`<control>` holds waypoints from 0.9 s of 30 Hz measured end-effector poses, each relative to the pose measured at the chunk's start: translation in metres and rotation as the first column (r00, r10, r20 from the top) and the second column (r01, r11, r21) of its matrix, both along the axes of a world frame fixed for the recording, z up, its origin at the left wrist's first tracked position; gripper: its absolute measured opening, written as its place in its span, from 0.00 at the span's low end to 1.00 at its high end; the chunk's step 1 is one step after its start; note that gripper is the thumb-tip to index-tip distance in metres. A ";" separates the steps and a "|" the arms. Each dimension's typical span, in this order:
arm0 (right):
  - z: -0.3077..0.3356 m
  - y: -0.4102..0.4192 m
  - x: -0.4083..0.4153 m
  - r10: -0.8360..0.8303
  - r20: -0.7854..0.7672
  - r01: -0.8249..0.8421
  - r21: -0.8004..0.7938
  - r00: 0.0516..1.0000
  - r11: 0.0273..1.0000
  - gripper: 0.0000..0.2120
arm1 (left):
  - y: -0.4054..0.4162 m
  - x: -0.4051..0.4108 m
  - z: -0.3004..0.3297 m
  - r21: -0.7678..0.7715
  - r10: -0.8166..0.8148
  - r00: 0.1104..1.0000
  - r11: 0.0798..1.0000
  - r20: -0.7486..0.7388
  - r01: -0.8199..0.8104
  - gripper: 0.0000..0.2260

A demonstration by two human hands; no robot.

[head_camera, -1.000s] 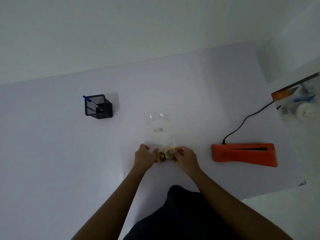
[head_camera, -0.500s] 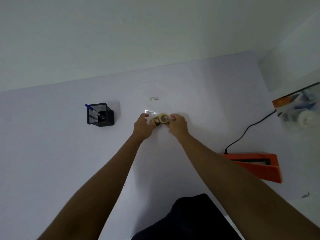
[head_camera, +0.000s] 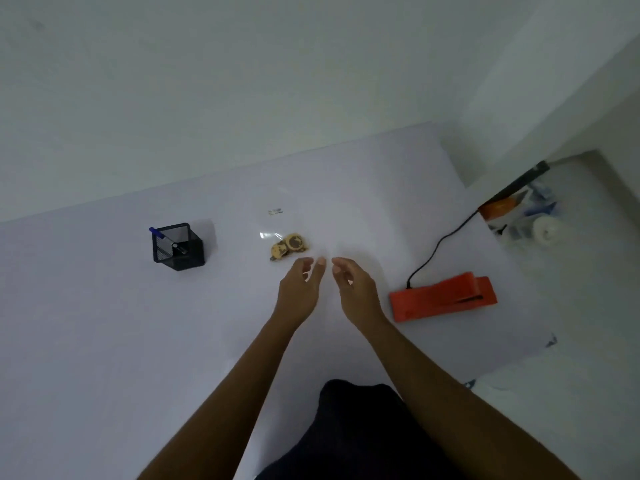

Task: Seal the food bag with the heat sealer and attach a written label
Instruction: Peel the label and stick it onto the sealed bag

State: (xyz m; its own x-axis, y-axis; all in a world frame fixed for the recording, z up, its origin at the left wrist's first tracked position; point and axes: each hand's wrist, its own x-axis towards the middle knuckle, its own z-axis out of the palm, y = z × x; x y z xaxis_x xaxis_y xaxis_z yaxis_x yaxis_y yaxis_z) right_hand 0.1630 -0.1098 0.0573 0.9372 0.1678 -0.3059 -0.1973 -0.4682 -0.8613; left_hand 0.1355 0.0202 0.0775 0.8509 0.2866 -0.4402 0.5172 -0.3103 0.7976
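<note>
A clear food bag (head_camera: 282,233) with brown-and-tan cookies (head_camera: 288,247) at its near end lies flat on the white table (head_camera: 104,341); a small printed mark sits near its far end. My left hand (head_camera: 300,287) hovers just short of the cookies, fingers apart, holding nothing. My right hand (head_camera: 353,289) is beside it, also empty with fingers loosely spread. The orange heat sealer (head_camera: 441,296) rests to the right of my right hand, its black cord (head_camera: 440,244) running back right. A blue pen (head_camera: 166,239) stands in a black mesh holder (head_camera: 177,247) at the left.
A shelf or bin at the far right holds an orange box (head_camera: 502,206) and a white tape roll (head_camera: 547,230). The table's right edge runs near the sealer. A white wall rises behind the table.
Both hands let go of the food bag and drew back toward me; the bag now lies on the table farther out than a second ago.
</note>
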 end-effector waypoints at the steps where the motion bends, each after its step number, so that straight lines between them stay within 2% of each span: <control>1: 0.002 -0.013 -0.011 -0.004 -0.007 0.004 -0.003 1.000 1.000 0.15 | -0.010 -0.006 0.003 -0.009 -0.020 1.000 1.000 0.001 0.020 0.25; 6: 0.003 -0.080 -0.056 -0.131 -0.073 0.128 -0.054 0.989 0.990 0.10 | -0.064 -0.021 0.005 -0.074 -0.124 0.992 0.990 -0.008 0.123 0.28; 10: 0.001 -0.140 -0.075 -0.266 -0.132 0.229 -0.243 0.955 0.943 0.13 | -0.113 -0.023 -0.002 -0.113 -0.240 0.967 0.967 -0.091 0.229 0.32; 13: -0.009 -0.185 -0.070 -0.476 -0.105 0.428 -0.304 0.873 0.851 0.12 | -0.148 -0.020 -0.005 -0.140 -0.293 0.944 0.952 -0.156 0.272 0.33; 16: -0.024 -0.225 -0.057 -0.618 -0.124 0.574 -0.269 0.776 0.774 0.15 | -0.178 -0.015 -0.007 -0.172 -0.328 0.929 0.938 -0.170 0.300 0.31; 19: -0.036 -0.255 -0.038 -0.671 -0.178 0.631 -0.236 0.720 0.739 0.24 | -0.198 -0.007 -0.021 -0.233 -0.303 0.930 0.939 -0.209 0.253 0.39; 22: -0.048 -0.271 -0.016 -0.675 -0.183 0.631 -0.247 0.715 0.735 0.29 | -0.212 0.004 -0.028 -0.246 -0.215 0.941 0.957 -0.260 0.151 0.38; 27: -0.062 -0.268 0.023 -0.659 -0.168 0.614 -0.256 0.733 0.747 0.34 | -0.226 0.030 -0.038 -0.204 -0.096 0.956 0.978 -0.276 0.040 0.35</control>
